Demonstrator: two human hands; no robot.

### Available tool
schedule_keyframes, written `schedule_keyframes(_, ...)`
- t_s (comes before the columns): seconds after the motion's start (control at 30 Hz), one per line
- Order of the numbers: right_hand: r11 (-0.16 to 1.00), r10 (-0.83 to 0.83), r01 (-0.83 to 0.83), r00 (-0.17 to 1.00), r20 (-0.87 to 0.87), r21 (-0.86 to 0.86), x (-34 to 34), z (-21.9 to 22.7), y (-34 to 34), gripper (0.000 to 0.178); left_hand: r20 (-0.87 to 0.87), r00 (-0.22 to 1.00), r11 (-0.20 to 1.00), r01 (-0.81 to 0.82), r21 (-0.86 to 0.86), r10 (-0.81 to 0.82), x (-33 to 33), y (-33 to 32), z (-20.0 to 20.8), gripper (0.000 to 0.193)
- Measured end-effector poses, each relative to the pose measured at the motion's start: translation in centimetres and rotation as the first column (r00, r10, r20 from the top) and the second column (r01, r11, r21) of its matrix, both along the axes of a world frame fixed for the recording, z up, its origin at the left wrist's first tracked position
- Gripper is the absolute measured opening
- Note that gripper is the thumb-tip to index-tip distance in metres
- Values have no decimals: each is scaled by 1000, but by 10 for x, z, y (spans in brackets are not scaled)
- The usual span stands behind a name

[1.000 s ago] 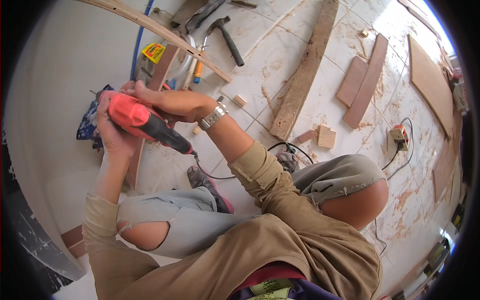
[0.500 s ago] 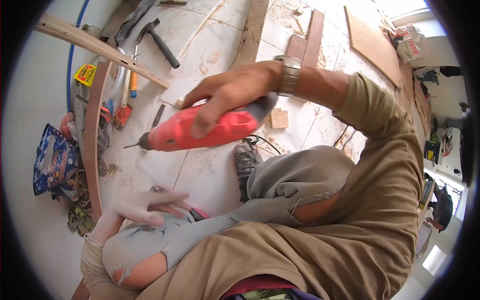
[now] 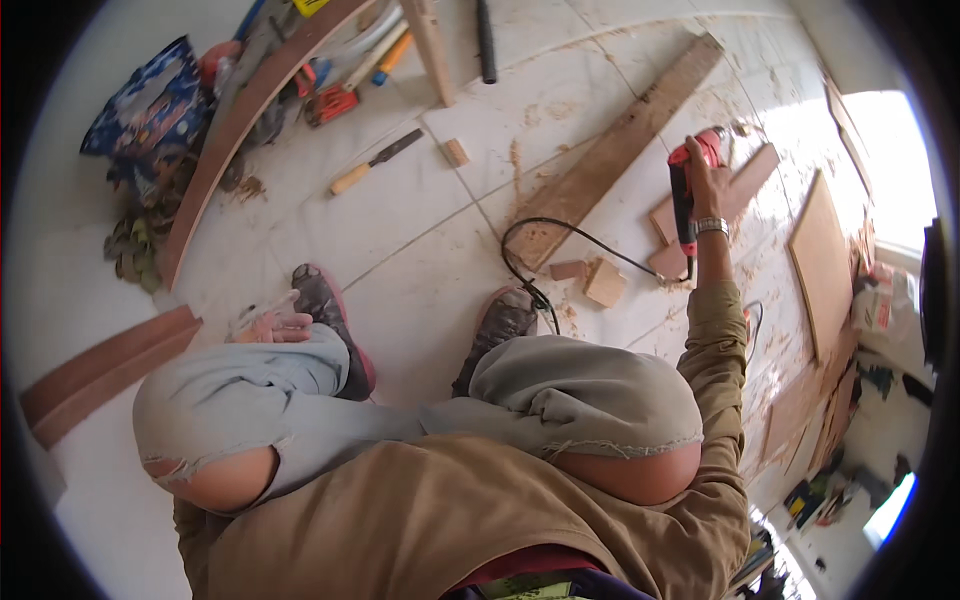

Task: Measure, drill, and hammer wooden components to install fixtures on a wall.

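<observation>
Out at arm's length to the right, my right hand [image 3: 710,188] is closed round a red and black corded power drill [image 3: 682,200], holding it over a pair of reddish-brown wood pieces [image 3: 748,184]. Its black cord [image 3: 600,240] loops back over the floor towards my right foot. Beyond my left knee, my left hand [image 3: 278,326] hangs with its fingers loosely stretched and nothing visible in them; the knee hides part of it. A chisel with a wooden handle [image 3: 352,178] lies on the tiles in front of me, beside a small wood block [image 3: 455,152].
A long plank [image 3: 630,140] lies ahead, with offcuts [image 3: 604,283] near its close end. Curved brown boards [image 3: 215,165] stand at left by a blue bag [image 3: 150,100]. A flat panel [image 3: 825,265] rests at right. Wood shavings litter the tiles.
My right hand has carried the drill from in front of me far out to the right, near the floor. My left hand's fingers have drawn closer together. The view has turned.
</observation>
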State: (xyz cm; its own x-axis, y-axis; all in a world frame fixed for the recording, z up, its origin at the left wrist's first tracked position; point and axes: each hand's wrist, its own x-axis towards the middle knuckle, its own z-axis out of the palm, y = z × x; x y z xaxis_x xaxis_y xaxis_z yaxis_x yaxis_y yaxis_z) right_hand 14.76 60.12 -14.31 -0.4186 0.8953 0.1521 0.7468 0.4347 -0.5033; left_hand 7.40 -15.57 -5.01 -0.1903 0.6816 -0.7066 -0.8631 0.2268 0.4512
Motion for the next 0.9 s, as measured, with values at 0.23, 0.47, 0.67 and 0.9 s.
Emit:
schedule_keyframes(0.23,961,164,-102,958,235,-256,-27,-64,4,89,23,909,900,-407,-155,415,124,-58,38,58)
schedule_keyframes(0.47,958,275,-283,952,136,40,-40,-61,23,63,-227,974,909,-78,-409,-18,137,-90,52,48)
schedule_keyframes(0.67,576,812,-802,540,222,-158,-76,38,-224,30,-290,115,311,333,-890,-950,-56,-109,33,31)
schedule_keyframes(0.9,147,975,-946,89,203,-289,-46,74,-414,31,-753,-87,758,-99,-645,-652,-246,29,-71,44)
